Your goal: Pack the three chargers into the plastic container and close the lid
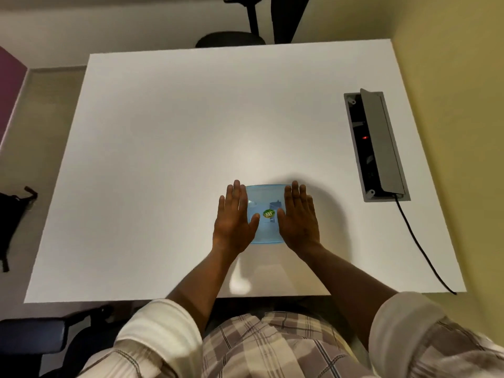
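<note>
Table: a white table point(163, 159) is seen from above; its near edge lies just in front of the person's body, its far edge below a black office chair point(245, 31).
Open room: wide bare tabletop is left beyond the plastic container and to its left; less is left between the container and the table's near edge.
Plastic container: a pale blue translucent plastic container point(266, 203) is set near the table's near edge, roughly midway across its width.
Lid: the blue lid point(268, 193) is laid on top of the container, with a round green sticker point(268, 213) at its centre.
Chargers: dim dark shapes are made out through the lid; they cannot be told apart.
Left hand: the left hand point(235, 218) is laid flat, fingers extended, on the container's left side, thumb pointed toward the sticker.
Right hand: the right hand point(299, 216) is laid flat, fingers extended, on the container's right side.
Socket box: a grey socket box point(377, 144) with a raised flap is set into the table well to the right of the container, by the right edge.
Cable: a black cable point(420, 244) is run from the box to the table's near right corner.
</note>
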{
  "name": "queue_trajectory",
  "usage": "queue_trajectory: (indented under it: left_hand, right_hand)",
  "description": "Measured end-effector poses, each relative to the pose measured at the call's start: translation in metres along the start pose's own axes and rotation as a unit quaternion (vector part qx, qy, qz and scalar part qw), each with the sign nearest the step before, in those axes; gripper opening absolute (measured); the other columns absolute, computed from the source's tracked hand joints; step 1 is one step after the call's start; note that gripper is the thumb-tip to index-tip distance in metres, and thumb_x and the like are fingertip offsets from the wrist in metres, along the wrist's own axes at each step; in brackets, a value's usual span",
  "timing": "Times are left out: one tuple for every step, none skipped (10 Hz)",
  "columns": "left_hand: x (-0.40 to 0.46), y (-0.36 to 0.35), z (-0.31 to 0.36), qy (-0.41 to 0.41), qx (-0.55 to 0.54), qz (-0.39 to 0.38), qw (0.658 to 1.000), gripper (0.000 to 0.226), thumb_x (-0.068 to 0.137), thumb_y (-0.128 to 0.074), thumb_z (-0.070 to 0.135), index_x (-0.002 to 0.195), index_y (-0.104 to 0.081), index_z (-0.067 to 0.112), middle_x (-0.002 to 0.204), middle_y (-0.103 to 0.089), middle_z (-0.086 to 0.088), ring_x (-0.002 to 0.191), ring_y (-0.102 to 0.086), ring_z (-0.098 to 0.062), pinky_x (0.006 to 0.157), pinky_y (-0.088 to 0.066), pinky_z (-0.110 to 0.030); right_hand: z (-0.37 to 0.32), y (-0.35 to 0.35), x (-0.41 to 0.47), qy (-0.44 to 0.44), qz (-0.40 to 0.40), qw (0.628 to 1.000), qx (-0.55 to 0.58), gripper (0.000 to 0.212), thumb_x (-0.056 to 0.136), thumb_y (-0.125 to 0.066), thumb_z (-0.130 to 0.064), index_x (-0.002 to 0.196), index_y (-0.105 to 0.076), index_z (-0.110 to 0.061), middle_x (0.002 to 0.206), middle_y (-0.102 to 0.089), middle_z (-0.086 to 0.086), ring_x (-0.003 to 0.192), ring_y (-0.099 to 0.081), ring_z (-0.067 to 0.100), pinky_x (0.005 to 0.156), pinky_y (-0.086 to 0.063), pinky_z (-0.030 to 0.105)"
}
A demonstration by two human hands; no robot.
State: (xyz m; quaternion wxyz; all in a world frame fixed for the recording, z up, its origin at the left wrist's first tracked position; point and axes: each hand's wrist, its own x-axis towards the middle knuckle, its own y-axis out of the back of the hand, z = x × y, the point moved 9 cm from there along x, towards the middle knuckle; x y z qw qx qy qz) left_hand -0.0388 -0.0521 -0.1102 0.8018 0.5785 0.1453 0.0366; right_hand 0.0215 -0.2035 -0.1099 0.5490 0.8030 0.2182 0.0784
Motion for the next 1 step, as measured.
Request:
queue_trajectory:
  left_hand:
    - [0.0064,0.0349,-0.0029,-0.005,0.016,0.033,0.999,0.080,0.099,-0.030,0.051,0.159,0.004,0.010,0.169,0.011,-0.008,0.156,0.011,-0.021,0.129,-0.006,-0.042]
  right_hand:
    - [-0.0056,0.0278,0.0073,0.001,0.040,0.999,-0.016,0.071,0.097,-0.052,-0.033,0.153,-0.021,-0.002,0.161,-0.021,0.019,0.150,-0.020,0.034,0.122,-0.018,0.048]
